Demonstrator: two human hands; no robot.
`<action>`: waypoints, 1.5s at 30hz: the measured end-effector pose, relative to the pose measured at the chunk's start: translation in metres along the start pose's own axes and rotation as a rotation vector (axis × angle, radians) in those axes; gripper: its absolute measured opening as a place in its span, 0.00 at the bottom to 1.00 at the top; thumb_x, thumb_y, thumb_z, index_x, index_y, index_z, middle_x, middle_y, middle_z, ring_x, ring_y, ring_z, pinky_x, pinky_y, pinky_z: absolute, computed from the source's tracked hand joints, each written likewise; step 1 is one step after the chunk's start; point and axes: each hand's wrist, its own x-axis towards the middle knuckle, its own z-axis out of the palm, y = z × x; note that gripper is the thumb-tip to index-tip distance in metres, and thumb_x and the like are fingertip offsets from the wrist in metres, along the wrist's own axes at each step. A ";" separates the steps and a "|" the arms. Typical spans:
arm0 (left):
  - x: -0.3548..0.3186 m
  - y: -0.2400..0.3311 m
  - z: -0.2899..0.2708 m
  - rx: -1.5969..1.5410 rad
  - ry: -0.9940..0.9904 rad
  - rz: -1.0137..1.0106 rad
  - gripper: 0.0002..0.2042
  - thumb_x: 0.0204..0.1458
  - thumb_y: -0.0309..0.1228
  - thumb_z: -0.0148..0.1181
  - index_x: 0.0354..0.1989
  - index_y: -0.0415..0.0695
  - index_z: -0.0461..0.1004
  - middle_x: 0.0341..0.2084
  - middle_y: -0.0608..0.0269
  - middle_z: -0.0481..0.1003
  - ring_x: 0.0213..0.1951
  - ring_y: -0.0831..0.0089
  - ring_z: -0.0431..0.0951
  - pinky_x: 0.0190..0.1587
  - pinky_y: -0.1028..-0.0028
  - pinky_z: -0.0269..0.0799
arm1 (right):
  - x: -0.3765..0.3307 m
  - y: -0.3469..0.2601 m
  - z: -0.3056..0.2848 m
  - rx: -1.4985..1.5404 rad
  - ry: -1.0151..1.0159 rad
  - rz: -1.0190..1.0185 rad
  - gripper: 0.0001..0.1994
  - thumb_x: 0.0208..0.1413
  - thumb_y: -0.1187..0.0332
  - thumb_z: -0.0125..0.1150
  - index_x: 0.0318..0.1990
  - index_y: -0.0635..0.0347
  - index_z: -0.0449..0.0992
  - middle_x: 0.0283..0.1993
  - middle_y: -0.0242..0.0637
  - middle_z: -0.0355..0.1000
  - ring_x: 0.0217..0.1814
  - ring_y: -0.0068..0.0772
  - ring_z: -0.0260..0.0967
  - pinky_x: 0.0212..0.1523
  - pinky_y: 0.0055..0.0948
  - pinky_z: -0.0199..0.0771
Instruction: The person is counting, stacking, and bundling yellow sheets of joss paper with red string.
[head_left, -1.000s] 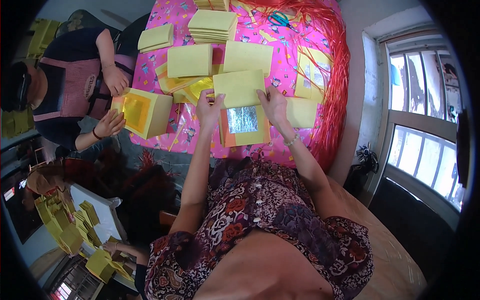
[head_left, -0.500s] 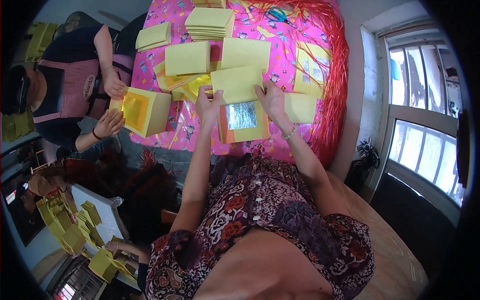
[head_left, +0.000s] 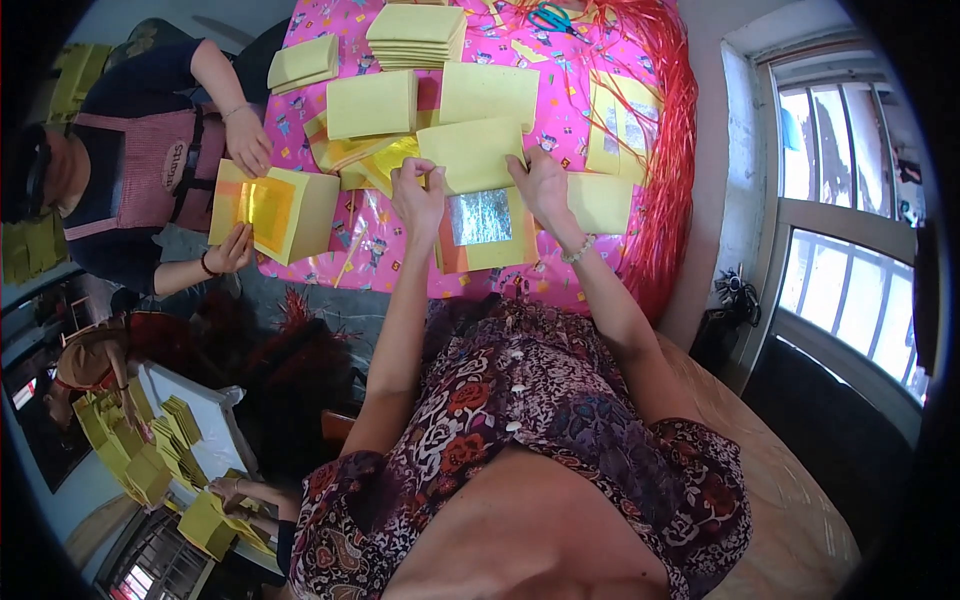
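Between my two hands is a yellow paper sheet (head_left: 472, 152), held by its near corners and tilted a little. My left hand (head_left: 418, 200) pinches the left corner with curled fingers. At the right corner, my right hand (head_left: 543, 192) grips the edge between thumb and fingers. Just below lies another yellow sheet (head_left: 487, 256) with a silver foil square (head_left: 480, 218) and an orange strip on its left side. Beyond my hands rest a folded yellow paper stack (head_left: 372, 104) and a flat yellow sheet (head_left: 490, 95). Gold foil paper (head_left: 398, 158) lies beside my left hand.
A pink patterned tablecloth (head_left: 300, 125) covers the table. Red plastic strands (head_left: 668, 150) hang along its right side, with teal scissors (head_left: 550, 17) at the back. At left, a co-worker's hands (head_left: 232, 250) handle gold-foiled paper (head_left: 265, 215). Another person's arm (head_left: 255, 492) reaches over yellow paper at lower left.
My hands still hold the sheet's near corners, and the left fingers have curled in more. The co-worker's upper hand has lifted away to the upper right of the gold foil.
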 end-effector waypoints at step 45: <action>-0.020 0.024 0.016 0.257 -0.154 0.306 0.25 0.48 0.39 0.66 0.49 0.37 0.66 0.43 0.47 0.66 0.45 0.50 0.68 0.49 0.59 0.67 | -0.022 -0.002 0.008 -0.114 0.041 -0.345 0.07 0.47 0.67 0.66 0.30 0.57 0.75 0.32 0.38 0.71 0.38 0.42 0.71 0.40 0.37 0.73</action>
